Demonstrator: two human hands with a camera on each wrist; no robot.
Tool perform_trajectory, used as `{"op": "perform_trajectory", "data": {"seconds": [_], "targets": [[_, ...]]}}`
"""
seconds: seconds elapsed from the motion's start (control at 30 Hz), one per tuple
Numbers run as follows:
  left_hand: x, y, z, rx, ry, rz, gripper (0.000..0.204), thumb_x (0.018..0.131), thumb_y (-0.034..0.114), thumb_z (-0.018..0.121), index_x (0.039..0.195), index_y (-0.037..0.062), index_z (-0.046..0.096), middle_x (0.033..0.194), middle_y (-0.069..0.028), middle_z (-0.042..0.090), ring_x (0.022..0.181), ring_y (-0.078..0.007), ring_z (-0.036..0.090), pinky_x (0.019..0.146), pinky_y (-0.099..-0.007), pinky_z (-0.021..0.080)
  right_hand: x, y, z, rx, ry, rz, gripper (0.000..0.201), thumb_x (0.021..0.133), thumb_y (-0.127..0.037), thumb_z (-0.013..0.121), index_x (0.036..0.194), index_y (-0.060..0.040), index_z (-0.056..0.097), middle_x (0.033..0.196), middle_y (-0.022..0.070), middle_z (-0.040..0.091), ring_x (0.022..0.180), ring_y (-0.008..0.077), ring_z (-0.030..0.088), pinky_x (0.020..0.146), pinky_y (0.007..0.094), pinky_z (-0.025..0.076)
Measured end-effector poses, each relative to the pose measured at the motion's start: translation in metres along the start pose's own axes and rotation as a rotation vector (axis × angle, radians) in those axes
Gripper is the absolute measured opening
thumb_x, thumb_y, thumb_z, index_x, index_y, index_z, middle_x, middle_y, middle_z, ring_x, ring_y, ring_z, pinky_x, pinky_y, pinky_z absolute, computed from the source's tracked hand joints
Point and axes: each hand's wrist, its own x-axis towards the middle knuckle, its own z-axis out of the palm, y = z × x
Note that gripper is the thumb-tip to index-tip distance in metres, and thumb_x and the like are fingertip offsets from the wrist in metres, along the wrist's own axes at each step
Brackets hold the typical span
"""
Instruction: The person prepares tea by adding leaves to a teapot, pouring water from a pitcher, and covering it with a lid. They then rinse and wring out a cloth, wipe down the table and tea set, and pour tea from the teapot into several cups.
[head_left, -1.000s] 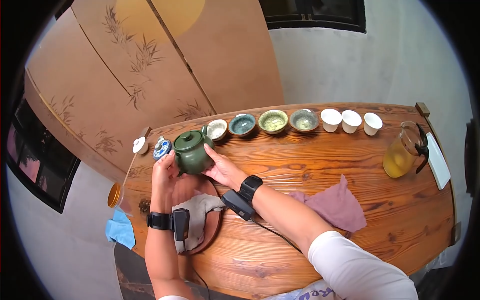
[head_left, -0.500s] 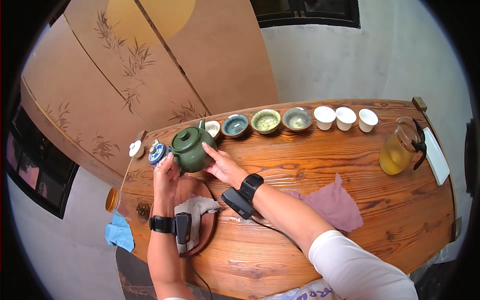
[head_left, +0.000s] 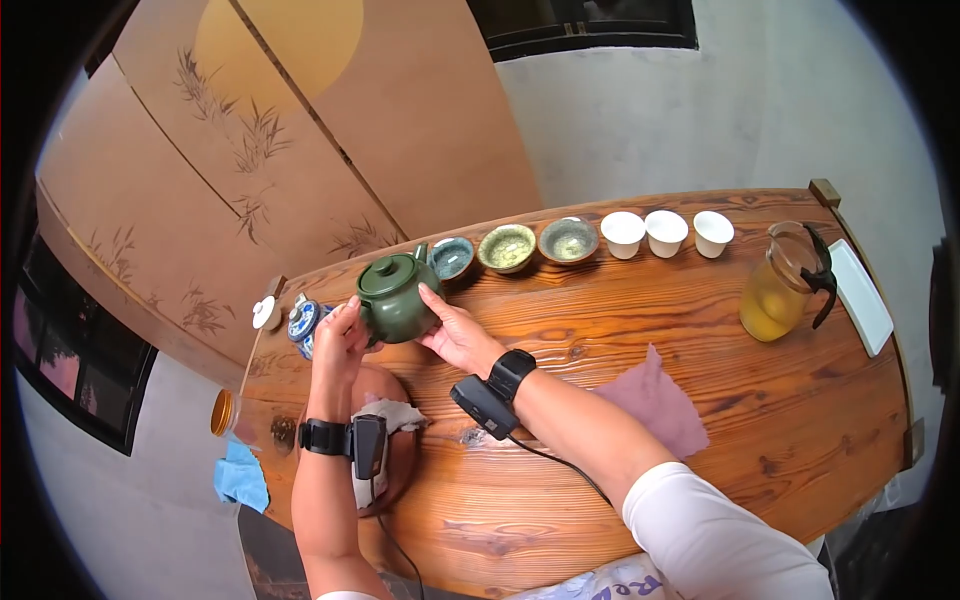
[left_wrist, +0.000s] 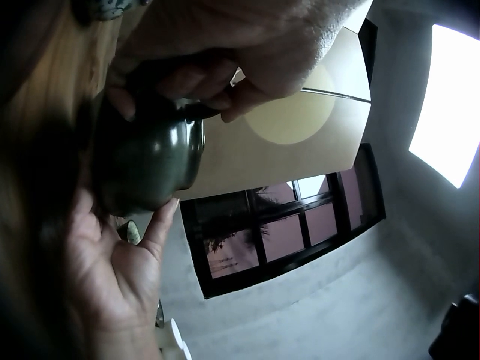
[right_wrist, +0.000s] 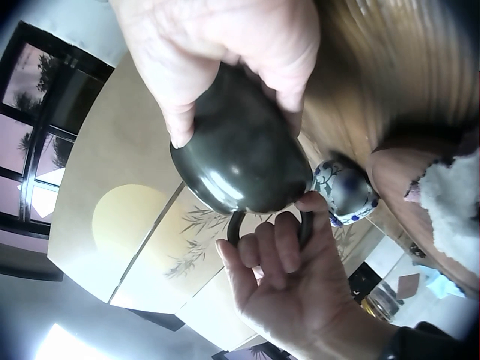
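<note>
A dark green lidded teapot (head_left: 402,308) is held up over the table's left part by both hands. My left hand (head_left: 342,335) grips its looped handle, and in the right wrist view the fingers curl through the loop. My right hand (head_left: 466,340) holds the rounded body from the other side, thumb up along the wall and fingers beneath. The short spout points away toward the row of bowls. A blue-and-white lidded pot (head_left: 303,323) stands just left of the teapot. Below the hands, a grey cloth (head_left: 392,412) lies on a round brown tray (head_left: 400,470).
Along the far edge stand a teal bowl (head_left: 453,256), a yellow-green bowl (head_left: 507,247), a grey bowl (head_left: 569,240) and several white cups (head_left: 623,233). Right are a glass pitcher (head_left: 772,300) and white tray (head_left: 862,300). A mauve cloth (head_left: 655,400) lies nearer.
The teapot, still in both hands, has shifted right along the row and now covers the white bowl seen earlier. The head view has turned, so the table's things appear farther left.
</note>
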Motion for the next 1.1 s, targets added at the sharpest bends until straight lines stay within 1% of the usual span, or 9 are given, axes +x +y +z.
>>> {"op": "perform_trajectory", "data": {"seconds": [0.13,0.2,0.3,0.4,0.5,0.6,0.73,0.8,1.1], "targets": [[0.001,0.001,0.012,-0.023,0.003,-0.002,0.031,0.087,0.028,0.047,0.06,0.0172,0.036,0.045,0.0068,0.023,0.04,-0.007,0.025,0.047,-0.032,0.041,-0.002,-0.011,0.0,0.011,-0.016,-0.009,0.051,0.076,-0.028,0.067,0.115,-0.0025,0.045,0.117,0.0102,0.05,0.107,0.0212,0.049,0.091,0.0383,0.041],[0.002,0.002,0.016,-0.036,-0.008,0.017,0.029,0.087,0.026,0.048,0.061,0.0156,0.039,0.045,0.0085,0.024,0.039,-0.005,0.024,0.047,-0.0279,0.042,-0.004,-0.013,-0.001,0.029,-0.032,-0.008,0.05,0.076,-0.027,0.067,0.114,-0.0025,0.046,0.116,0.0099,0.05,0.106,0.0211,0.049,0.091,0.0383,0.041],[0.002,0.003,0.024,-0.029,0.019,0.006,0.03,0.087,0.026,0.047,0.061,0.0151,0.039,0.045,0.008,0.024,0.039,-0.0051,0.023,0.049,-0.0285,0.043,-0.006,-0.019,0.0,0.05,-0.004,-0.018,0.047,0.078,-0.025,0.066,0.114,-0.0022,0.046,0.114,0.0095,0.051,0.105,0.0213,0.05,0.091,0.0387,0.041],[0.0,0.0,0.025,-0.052,-0.029,0.052,0.03,0.088,0.026,0.047,0.061,0.0148,0.038,0.046,0.008,0.024,0.039,-0.0049,0.023,0.049,-0.0279,0.043,-0.01,-0.023,0.004,-0.007,0.047,-0.025,0.045,0.079,-0.025,0.065,0.113,-0.002,0.046,0.114,0.0092,0.051,0.105,0.0214,0.05,0.091,0.0389,0.041],[0.0,0.003,0.03,-0.057,-0.061,0.087,0.03,0.088,0.026,0.047,0.061,0.0149,0.038,0.046,0.0081,0.024,0.039,-0.0045,0.023,0.048,-0.0266,0.043,-0.014,-0.029,0.006,-0.015,-0.003,-0.047,0.046,0.078,-0.025,0.065,0.113,-0.0021,0.047,0.114,0.0091,0.051,0.106,0.0211,0.05,0.091,0.038,0.042],[0.006,0.005,0.033,-0.028,-0.105,0.061,0.031,0.088,0.026,0.046,0.06,0.0155,0.036,0.046,0.0062,0.023,0.041,-0.0067,0.025,0.05,-0.0308,0.043,-0.02,-0.037,0.006,-0.005,-0.006,-0.084,0.045,0.079,-0.025,0.065,0.113,-0.0024,0.046,0.115,0.0093,0.051,0.107,0.0205,0.049,0.091,0.0374,0.042],[0.007,0.01,0.05,-0.002,-0.156,0.065,0.031,0.088,0.026,0.047,0.061,0.0156,0.036,0.046,0.006,0.024,0.042,-0.0067,0.026,0.05,-0.0312,0.042,-0.031,-0.048,0.004,0.025,0.006,-0.115,0.046,0.079,-0.022,0.064,0.116,-0.0031,0.044,0.118,0.0096,0.048,0.108,0.0205,0.048,0.092,0.038,0.041],[0.006,0.013,0.061,0.024,-0.112,0.022,0.031,0.087,0.025,0.047,0.06,0.0157,0.035,0.046,0.0059,0.024,0.042,-0.0068,0.027,0.05,-0.0315,0.042,-0.036,-0.052,0.002,0.017,0.032,-0.136,0.047,0.078,-0.025,0.065,0.115,-0.0032,0.045,0.116,0.0086,0.05,0.106,0.019,0.049,0.089,0.036,0.042],[0.004,0.014,0.083,0.016,-0.118,0.014,0.029,0.088,0.025,0.047,0.062,0.0149,0.037,0.044,0.0057,0.024,0.038,-0.007,0.026,0.045,-0.0308,0.042,-0.049,-0.065,-0.002,0.011,0.039,-0.156,0.049,0.078,-0.027,0.066,0.115,-0.0024,0.045,0.115,0.0095,0.05,0.106,0.0199,0.049,0.089,0.037,0.042]]}}
